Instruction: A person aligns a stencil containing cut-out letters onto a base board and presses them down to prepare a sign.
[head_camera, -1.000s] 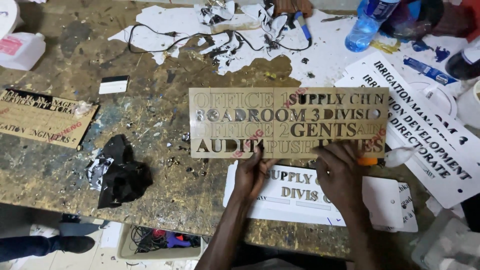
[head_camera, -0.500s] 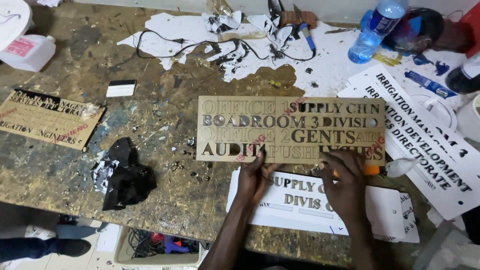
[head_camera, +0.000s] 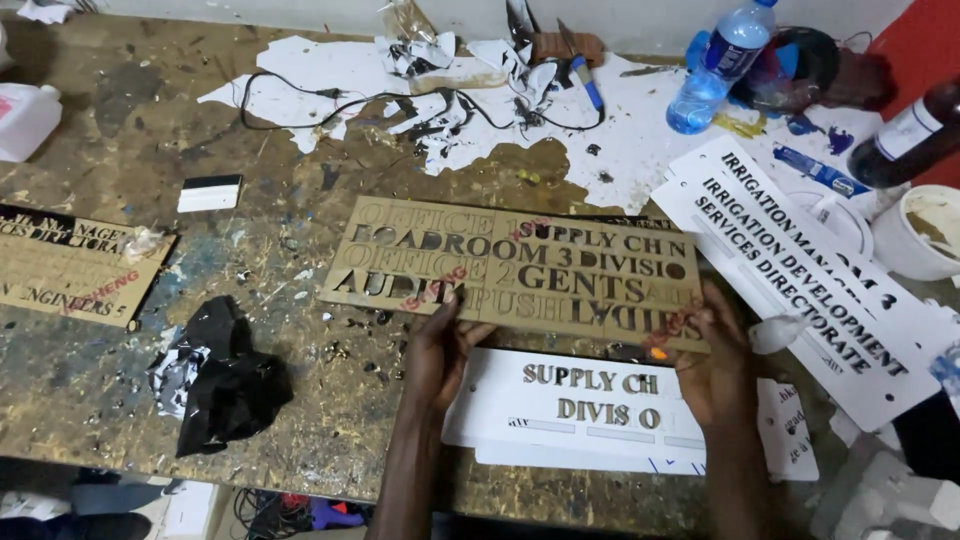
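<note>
Open worktop (head_camera: 300, 420) left of the left hand (head_camera: 440, 350): bare patch between the tan lettered sheet (head_camera: 510, 265) and the crumpled black scrap (head_camera: 225, 380). Right side is tight: right hand (head_camera: 715, 370) sits just beside the white printed sign (head_camera: 800, 260), with the white cup (head_camera: 925, 230) and dark bottle (head_camera: 910, 135) behind. Far edge blocked by black cable (head_camera: 350, 105), paper scraps (head_camera: 440, 60) and blue water bottle (head_camera: 720, 65). White plate (head_camera: 590, 410) fills the near edge between the hands.

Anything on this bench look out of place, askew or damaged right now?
Yes. The tan lettered sheet, held at its near edge by the left hand and right hand, sits skewed to the white plate under it. Some of its letters are missing. Torn white scraps and a crumpled black wad litter the bench.
</note>
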